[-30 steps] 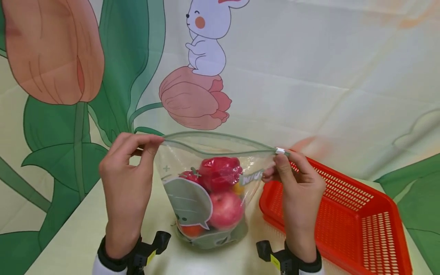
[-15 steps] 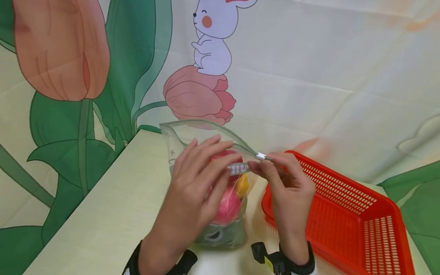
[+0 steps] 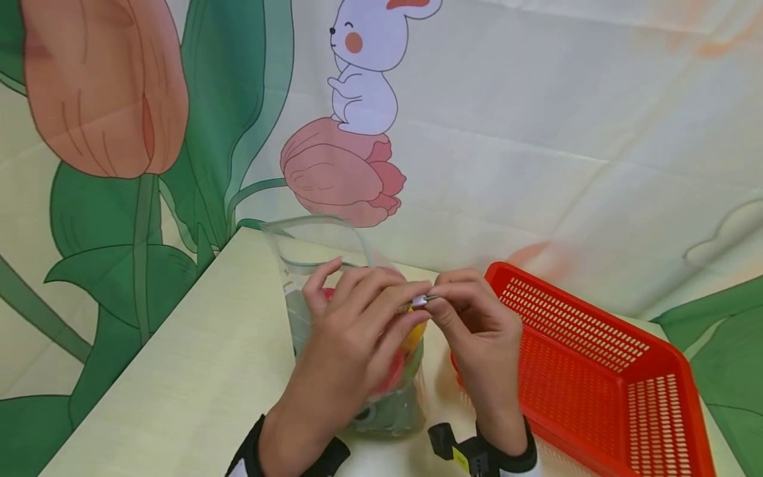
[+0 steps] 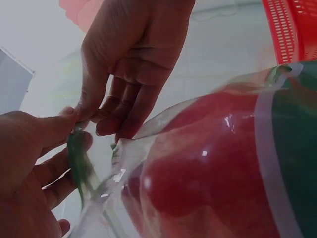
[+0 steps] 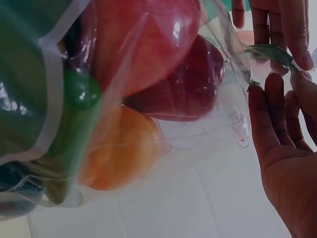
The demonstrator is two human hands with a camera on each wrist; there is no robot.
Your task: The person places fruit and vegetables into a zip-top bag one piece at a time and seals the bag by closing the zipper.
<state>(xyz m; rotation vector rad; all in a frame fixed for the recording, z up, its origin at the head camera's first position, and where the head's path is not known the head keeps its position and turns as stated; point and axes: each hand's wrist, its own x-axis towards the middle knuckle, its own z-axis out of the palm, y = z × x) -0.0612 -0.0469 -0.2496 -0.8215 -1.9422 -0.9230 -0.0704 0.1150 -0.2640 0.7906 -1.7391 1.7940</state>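
Observation:
A clear zip bag [image 3: 296, 315] with grey-green print stands on the table, filled with fruit and vegetables. Its green-lined mouth gapes at the left. At the right corner, my left hand [image 3: 348, 334] has thumb and index finger at the white slider [image 3: 420, 301]. My right hand [image 3: 485, 334] pinches the zip's end just beyond it. Through the plastic, the right wrist view shows a red apple [image 5: 148, 44], a dark red bell pepper [image 5: 185, 87], a yellow-orange piece [image 5: 124, 148] and a green piece [image 5: 81, 89]. My left hand covers much of the bag in the head view.
To the right of the bag stands a red plastic basket [image 3: 667, 361] with slotted walls. The pale table [image 3: 197, 358] stretches left of the bag. Behind it hangs a cloth backdrop [image 3: 536, 132] printed with tulips and a rabbit.
My left hand has let go of the bag's left corner and crossed right to the slider. My right hand has come slightly left and down, and the bag's right corner has bent inward.

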